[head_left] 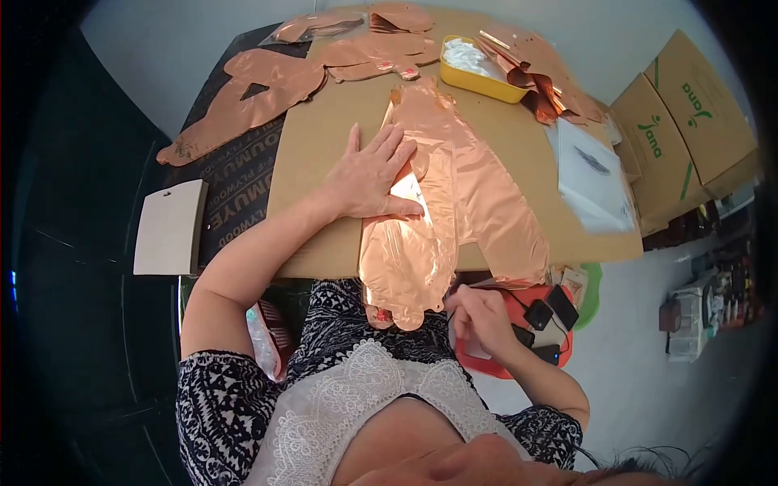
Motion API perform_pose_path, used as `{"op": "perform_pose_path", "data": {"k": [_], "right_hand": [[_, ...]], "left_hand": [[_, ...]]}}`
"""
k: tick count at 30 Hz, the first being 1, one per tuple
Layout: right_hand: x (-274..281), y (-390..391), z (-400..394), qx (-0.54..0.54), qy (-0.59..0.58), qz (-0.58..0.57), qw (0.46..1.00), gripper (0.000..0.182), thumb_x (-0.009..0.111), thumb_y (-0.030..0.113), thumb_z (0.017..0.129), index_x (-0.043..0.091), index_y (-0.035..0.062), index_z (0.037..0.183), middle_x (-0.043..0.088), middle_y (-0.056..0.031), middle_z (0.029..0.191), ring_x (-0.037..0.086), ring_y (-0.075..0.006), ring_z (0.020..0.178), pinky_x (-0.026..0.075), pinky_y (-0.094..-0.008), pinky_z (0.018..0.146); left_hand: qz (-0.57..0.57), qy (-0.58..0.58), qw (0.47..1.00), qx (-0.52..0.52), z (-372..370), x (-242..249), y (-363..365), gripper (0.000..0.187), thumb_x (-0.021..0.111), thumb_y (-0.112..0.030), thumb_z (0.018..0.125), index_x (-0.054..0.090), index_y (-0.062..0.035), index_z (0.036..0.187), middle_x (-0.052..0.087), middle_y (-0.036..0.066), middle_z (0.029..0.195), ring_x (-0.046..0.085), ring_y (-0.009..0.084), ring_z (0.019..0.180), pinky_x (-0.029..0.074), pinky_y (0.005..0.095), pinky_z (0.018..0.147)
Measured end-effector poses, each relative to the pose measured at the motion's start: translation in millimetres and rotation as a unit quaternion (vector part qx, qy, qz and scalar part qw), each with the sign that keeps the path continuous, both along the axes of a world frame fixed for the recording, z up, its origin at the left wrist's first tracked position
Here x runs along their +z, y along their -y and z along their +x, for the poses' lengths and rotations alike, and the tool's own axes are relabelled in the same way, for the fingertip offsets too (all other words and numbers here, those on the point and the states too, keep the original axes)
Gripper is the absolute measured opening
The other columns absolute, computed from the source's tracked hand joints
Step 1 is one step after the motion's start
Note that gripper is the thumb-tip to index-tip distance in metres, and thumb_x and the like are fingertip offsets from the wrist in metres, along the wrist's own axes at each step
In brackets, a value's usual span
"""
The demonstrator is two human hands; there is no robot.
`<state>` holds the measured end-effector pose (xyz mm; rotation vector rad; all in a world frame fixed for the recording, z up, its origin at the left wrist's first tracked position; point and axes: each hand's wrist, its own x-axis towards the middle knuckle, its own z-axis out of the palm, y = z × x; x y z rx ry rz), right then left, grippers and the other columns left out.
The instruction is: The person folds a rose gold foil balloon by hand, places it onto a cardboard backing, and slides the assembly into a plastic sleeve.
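A flat, shiny rose-gold foil balloon [405,259] lies on the cardboard sheet, and its rounded lower end hangs over the near edge. My left hand [377,174] presses flat on its left side with the fingers spread. Beside it, another leg of rose-gold foil [502,215] slants down to the right. My right hand [480,320] is curled just off the balloon's lower right edge, below the table edge. Its fingertips are close to a small foil tab, and whatever they may pinch is too small to tell.
More flat foil balloons [259,93] lie at the far left. A yellow tray [482,84] with white material stands at the back. Plastic-wrapped sheets [596,178] and cartons [685,121] are to the right. Black adapters [559,308] sit on a red stool [486,364] below.
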<state>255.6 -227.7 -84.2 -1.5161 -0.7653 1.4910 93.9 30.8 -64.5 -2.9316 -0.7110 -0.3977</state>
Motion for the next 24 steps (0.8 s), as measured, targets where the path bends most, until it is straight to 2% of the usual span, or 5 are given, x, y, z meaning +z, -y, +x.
{"op": "perform_pose_path", "data": {"k": [4, 13, 19, 22, 24], "right_hand": [[5.5, -10.9, -13.2, 0.026, -0.02, 0.019, 0.999, 0.029, 0.055, 0.024, 0.094, 0.061, 0.0035, 0.074, 0.054, -0.0027, 0.052, 0.047, -0.0078, 0.043, 0.035, -0.0205, 0.042], [4.3, -16.2, -11.7, -0.096, -0.023, 0.052, 0.994, 0.025, 0.058, 0.019, 0.091, 0.059, 0.0041, 0.07, 0.054, -0.0021, 0.054, 0.047, -0.0067, 0.044, 0.035, -0.0206, 0.042], [-11.0, -4.2, -1.0, -0.144, -0.09, 0.047, 0.984, 0.035, 0.05, 0.033, 0.095, 0.058, 0.0027, 0.079, 0.054, -0.0035, 0.054, 0.049, -0.0101, 0.045, 0.037, -0.0237, 0.044], [-24.5, 6.8, 3.7, -0.215, -0.189, 0.041, 0.957, 0.042, 0.045, 0.042, 0.096, 0.057, 0.0032, 0.087, 0.052, -0.0036, 0.053, 0.048, -0.0117, 0.044, 0.036, -0.0244, 0.043], [-24.6, 9.0, 10.1, -0.314, -0.206, 0.036, 0.926, 0.039, 0.046, 0.041, 0.097, 0.056, 0.0042, 0.09, 0.052, -0.0036, 0.053, 0.047, -0.012, 0.042, 0.036, -0.0246, 0.043]], "left_hand": [[0.001, 0.007, 1.0, -0.005, -1.1, 0.1, 0.9, 0.104, 0.049, -0.08, 0.069, 0.037, -0.002, 0.136, 0.032, 0.022, 0.144, 0.026, 0.0332, 0.138, 0.019, 0.065, 0.105], [0.002, -0.01, 1.0, 0.005, -2.6, -0.4, 1.8, 0.114, 0.048, -0.086, 0.063, 0.035, -0.0004, 0.138, 0.029, 0.023, 0.146, 0.024, 0.0335, 0.139, 0.016, 0.0652, 0.106], [-0.003, -0.015, 1.0, 0.008, -3.4, 2.5, 4.0, 0.116, 0.05, -0.086, 0.062, 0.034, 0.0004, 0.139, 0.028, 0.023, 0.146, 0.024, 0.0339, 0.139, 0.015, 0.0657, 0.106], [-0.004, -0.02, 1.0, 0.011, -2.9, 3.3, 4.0, 0.117, 0.052, -0.085, 0.061, 0.033, 0.0005, 0.139, 0.028, 0.022, 0.147, 0.024, 0.0342, 0.139, 0.016, 0.0665, 0.105], [-0.006, -0.023, 1.0, 0.013, -2.7, 4.0, 4.2, 0.117, 0.053, -0.085, 0.061, 0.032, 0.0003, 0.14, 0.028, 0.022, 0.147, 0.024, 0.0342, 0.139, 0.016, 0.0665, 0.105]]}}
